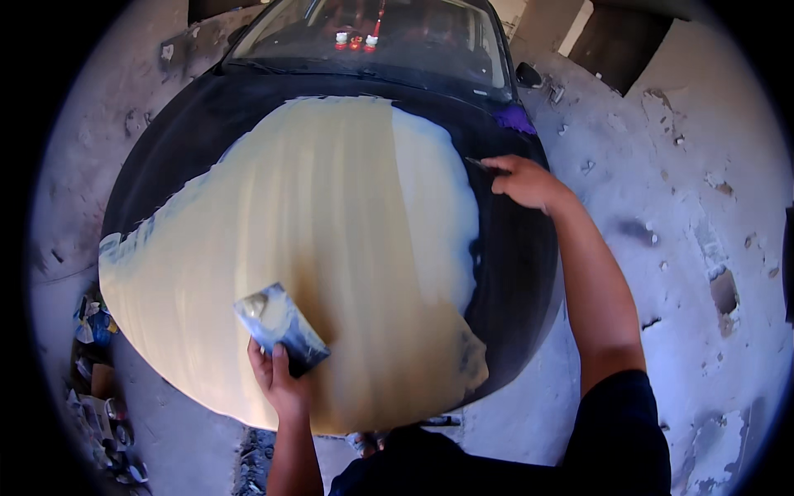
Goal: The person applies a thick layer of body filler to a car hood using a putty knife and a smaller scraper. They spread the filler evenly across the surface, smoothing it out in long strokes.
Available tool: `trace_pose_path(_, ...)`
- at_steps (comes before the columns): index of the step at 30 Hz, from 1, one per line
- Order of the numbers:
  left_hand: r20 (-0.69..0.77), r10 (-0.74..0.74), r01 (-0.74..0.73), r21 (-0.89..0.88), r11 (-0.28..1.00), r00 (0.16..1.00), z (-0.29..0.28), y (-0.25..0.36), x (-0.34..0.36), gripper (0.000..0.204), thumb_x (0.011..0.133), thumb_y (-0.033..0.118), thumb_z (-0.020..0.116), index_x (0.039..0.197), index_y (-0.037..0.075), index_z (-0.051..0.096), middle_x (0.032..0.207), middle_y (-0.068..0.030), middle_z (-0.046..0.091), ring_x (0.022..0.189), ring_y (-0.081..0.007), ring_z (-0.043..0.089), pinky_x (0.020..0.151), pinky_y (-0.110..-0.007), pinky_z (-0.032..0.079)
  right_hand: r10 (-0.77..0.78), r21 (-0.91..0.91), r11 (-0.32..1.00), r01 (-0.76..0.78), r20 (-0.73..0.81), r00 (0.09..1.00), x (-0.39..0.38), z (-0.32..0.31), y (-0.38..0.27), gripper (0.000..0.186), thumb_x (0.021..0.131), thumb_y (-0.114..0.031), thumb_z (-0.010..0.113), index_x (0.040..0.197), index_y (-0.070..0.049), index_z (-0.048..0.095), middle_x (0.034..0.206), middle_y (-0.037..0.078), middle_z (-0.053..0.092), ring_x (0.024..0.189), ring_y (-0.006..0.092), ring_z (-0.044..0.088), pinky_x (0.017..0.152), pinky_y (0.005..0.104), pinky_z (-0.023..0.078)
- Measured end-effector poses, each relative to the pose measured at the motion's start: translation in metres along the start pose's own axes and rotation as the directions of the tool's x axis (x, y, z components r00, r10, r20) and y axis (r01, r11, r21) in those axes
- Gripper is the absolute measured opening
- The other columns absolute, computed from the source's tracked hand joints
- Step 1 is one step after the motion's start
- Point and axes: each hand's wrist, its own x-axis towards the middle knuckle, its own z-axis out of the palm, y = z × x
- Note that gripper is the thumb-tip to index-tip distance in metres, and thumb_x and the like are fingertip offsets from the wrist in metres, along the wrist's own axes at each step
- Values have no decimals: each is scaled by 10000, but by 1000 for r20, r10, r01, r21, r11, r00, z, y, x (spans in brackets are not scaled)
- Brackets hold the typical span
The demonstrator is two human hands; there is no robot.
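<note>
Your left fingers grip a plate, right fingers a thin tool. Feather the white patch left of those evenly.

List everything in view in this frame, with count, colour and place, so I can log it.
Car with curved hood: 1, black, centre
Smooth opaque coating: 1, beige, over most of the hood
Paler coating band: 1, whitish, along the coating's right side
Flat rectangular board, paste-smeared: 1, grey-blue, in the left hand
Thin flat tool: 1, dark, in the right hand
Irregular patch: 1, purple, hood's upper right
Small figurines: several, white and red, behind the windshield
Mixed clutter: uncountable, multicoloured, floor at left
Scuffed floor: 1, grey, around the car
Hands: 2, bare, left lower centre, right over hood's right side
</note>
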Motion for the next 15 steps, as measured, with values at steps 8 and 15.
trace_pose_path(8,-72,197,-176,227,958,978,-12,-12,-6,517,911,157,467,1362,-39,309,1315,-179,432,1191,-272,431,1033,-414,326,216,-239,957,-166,203,955,205,5,-23,583,771,-285,598,1349,-260,524,1362,128,502,1095,254,529,833,427,472)
trace_pose_path(15,-114,258,-171,492,854,959,-22,-18,-16,548,929,208,438,1366,-88,293,1365,-199,368,1223,-292,404,1044,-417,324,347,-329,906,-265,220,912,334,38,-31,603,786,-329,611,1363,-200,491,1385,125,460,1043,288,526,775,446,463)
